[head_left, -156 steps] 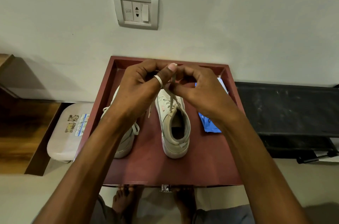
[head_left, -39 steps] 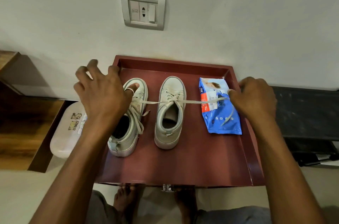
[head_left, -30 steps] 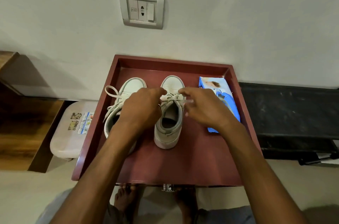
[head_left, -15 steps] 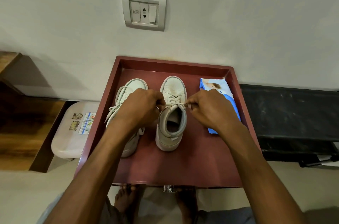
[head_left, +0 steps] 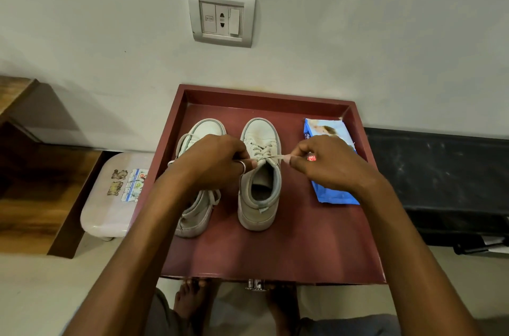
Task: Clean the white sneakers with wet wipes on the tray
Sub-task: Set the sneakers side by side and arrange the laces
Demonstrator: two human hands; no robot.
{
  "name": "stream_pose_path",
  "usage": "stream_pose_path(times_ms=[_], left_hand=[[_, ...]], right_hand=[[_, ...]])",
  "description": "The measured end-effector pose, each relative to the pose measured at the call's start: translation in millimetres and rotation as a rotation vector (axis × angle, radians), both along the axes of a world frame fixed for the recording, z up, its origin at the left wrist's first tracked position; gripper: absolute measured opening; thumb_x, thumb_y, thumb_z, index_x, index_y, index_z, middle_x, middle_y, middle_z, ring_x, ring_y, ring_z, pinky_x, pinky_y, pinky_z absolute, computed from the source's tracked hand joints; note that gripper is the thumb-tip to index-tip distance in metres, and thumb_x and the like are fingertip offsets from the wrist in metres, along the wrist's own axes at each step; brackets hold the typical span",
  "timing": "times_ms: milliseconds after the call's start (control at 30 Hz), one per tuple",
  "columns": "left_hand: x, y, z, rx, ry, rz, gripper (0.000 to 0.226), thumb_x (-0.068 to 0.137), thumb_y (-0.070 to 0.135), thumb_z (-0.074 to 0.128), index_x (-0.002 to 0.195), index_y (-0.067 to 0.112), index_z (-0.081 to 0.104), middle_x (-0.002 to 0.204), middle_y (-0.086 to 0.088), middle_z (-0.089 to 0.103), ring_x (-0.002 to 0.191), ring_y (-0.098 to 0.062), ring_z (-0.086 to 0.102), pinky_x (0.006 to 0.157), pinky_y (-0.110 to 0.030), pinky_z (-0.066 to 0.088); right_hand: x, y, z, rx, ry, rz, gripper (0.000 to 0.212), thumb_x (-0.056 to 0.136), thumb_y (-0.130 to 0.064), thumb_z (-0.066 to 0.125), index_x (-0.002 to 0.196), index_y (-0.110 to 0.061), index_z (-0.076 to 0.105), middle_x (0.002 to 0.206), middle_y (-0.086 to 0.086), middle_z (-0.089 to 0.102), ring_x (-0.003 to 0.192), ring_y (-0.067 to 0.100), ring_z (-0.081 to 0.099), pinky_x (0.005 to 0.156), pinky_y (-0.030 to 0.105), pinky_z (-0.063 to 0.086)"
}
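Both hands sit at frame centre with fingers curled. The left hand (head_left: 217, 162) pinches one end of the lace (head_left: 278, 157) and the right hand (head_left: 327, 164) pinches the other, so it's taut across the middle sneaker (head_left: 259, 206). That one stands toe to the wall in the red tray (head_left: 303, 253). The other sneaker (head_left: 205, 129) is just left of it, half under the left wrist. The blue wet wipes pack (head_left: 334, 195) lies by the tray's right edge. The wall socket (head_left: 222, 17) is up top and a white stool (head_left: 107, 206) is at the left.
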State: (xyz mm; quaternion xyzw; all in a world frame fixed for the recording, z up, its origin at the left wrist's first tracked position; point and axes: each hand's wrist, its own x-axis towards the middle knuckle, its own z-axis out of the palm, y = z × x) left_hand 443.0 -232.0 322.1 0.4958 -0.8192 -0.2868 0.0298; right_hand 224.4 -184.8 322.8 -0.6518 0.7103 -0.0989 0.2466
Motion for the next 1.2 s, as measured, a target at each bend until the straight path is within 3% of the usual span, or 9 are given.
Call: stream_pose_path(times_ms=[100, 167, 300, 467, 667, 833, 933, 1033, 1200], left_hand=[[1.8, 0.2, 8.5, 0.137, 0.261, 0.043, 0.033, 0.093, 0.046, 0.065, 0.066, 0.027, 0.065, 0.07, -0.01, 0.064, 0.062, -0.015, 0.056, 0.063, -0.031, 0.047], [1.3, 1.3, 10.1, 0.192, 0.429, 0.108, 0.027, 0.096, 0.042, 0.063, 0.075, 0.028, 0.073, 0.078, 0.001, 0.07, 0.072, -0.014, 0.063, 0.07, -0.03, 0.05], [-6.8, 5.4, 9.7, 0.287, 0.719, 0.259, 0.02, 0.097, 0.031, 0.063, 0.094, 0.019, 0.078, 0.108, 0.018, 0.074, 0.101, 0.009, 0.066, 0.081, -0.011, 0.048], [-17.8, 9.6, 4.2, 0.334, 0.904, 0.288, 0.02, 0.097, 0.016, 0.063, 0.11, 0.007, 0.075, 0.073, 0.018, 0.071, 0.063, 0.009, 0.06, 0.066, -0.006, 0.043], [-23.8, 10.9, -1.0, 0.271, 0.895, 0.335, 0.019, 0.095, 0.016, 0.067, 0.109, 0.01, 0.077, 0.096, -0.004, 0.078, 0.074, -0.001, 0.067, 0.065, -0.009, 0.048], [-21.7, 6.5, -9.9, 0.193, 0.834, 0.369, 0.019, 0.09, 0.023, 0.074, 0.108, 0.019, 0.079, 0.093, -0.003, 0.079, 0.092, -0.023, 0.074, 0.084, -0.035, 0.06], [-21.9, 7.1, -10.1, 0.191, 0.822, 0.33, 0.027, 0.09, 0.009, 0.072, 0.117, 0.014, 0.075, 0.096, 0.004, 0.078, 0.085, -0.003, 0.072, 0.076, -0.02, 0.055], [-22.0, 7.6, -7.7, 0.191, 0.807, 0.298, 0.029, 0.09, 0.005, 0.071, 0.118, 0.011, 0.073, 0.099, 0.002, 0.078, 0.09, -0.005, 0.073, 0.078, -0.016, 0.056], [-23.8, 8.4, -5.5, 0.214, 0.828, 0.342, 0.018, 0.087, 0.01, 0.076, 0.102, 0.011, 0.068, 0.08, -0.001, 0.078, 0.063, -0.001, 0.07, 0.054, -0.009, 0.046]], right_hand=[[1.0, 5.2, 12.2, 0.021, -0.296, -0.111, 0.036, 0.092, -0.051, 0.059, 0.081, -0.02, 0.073, 0.096, 0.003, 0.071, 0.095, 0.023, 0.063, 0.089, 0.035, 0.052], [2.4, 6.6, 16.0, 0.025, -0.463, -0.16, 0.034, 0.094, -0.047, 0.06, 0.082, -0.019, 0.075, 0.099, 0.002, 0.073, 0.1, 0.021, 0.064, 0.09, 0.02, 0.049], [7.2, 4.0, 10.2, 0.028, -0.739, -0.196, 0.024, 0.095, -0.033, 0.061, 0.093, -0.015, 0.077, 0.104, -0.008, 0.075, 0.108, -0.004, 0.063, 0.104, 0.026, 0.041], [14.2, 0.6, 2.1, 0.031, -1.001, -0.278, 0.021, 0.093, -0.018, 0.065, 0.106, -0.004, 0.074, 0.107, 0.008, 0.075, 0.114, 0.021, 0.066, 0.11, 0.04, 0.044], [21.1, -0.2, -1.9, -0.019, -1.031, -0.373, 0.019, 0.089, -0.019, 0.07, 0.102, -0.006, 0.076, 0.1, 0.01, 0.076, 0.104, 0.022, 0.07, 0.099, 0.035, 0.053], [27.0, -2.5, -6.3, -0.032, -1.067, -0.424, 0.028, 0.084, -0.009, 0.075, 0.111, -0.009, 0.073, 0.104, 0.007, 0.076, 0.104, 0.021, 0.07, 0.103, 0.04, 0.051], [27.5, -5.5, -8.7, -0.07, -1.005, -0.416, 0.03, 0.082, -0.008, 0.076, 0.112, -0.009, 0.074, 0.104, 0.005, 0.076, 0.103, 0.018, 0.071, 0.103, 0.039, 0.05], [28.6, -4.5, -7.7, -0.128, -0.978, -0.409, 0.026, 0.084, -0.01, 0.075, 0.11, -0.008, 0.074, 0.1, 0.004, 0.077, 0.1, 0.014, 0.071, 0.101, 0.033, 0.052], [29.2, -6.0, -8.1, -0.139, -0.905, -0.381, 0.022, 0.091, -0.013, 0.069, 0.112, -0.011, 0.074, 0.105, 0.0, 0.076, 0.103, 0.012, 0.07, 0.1, 0.032, 0.052]])
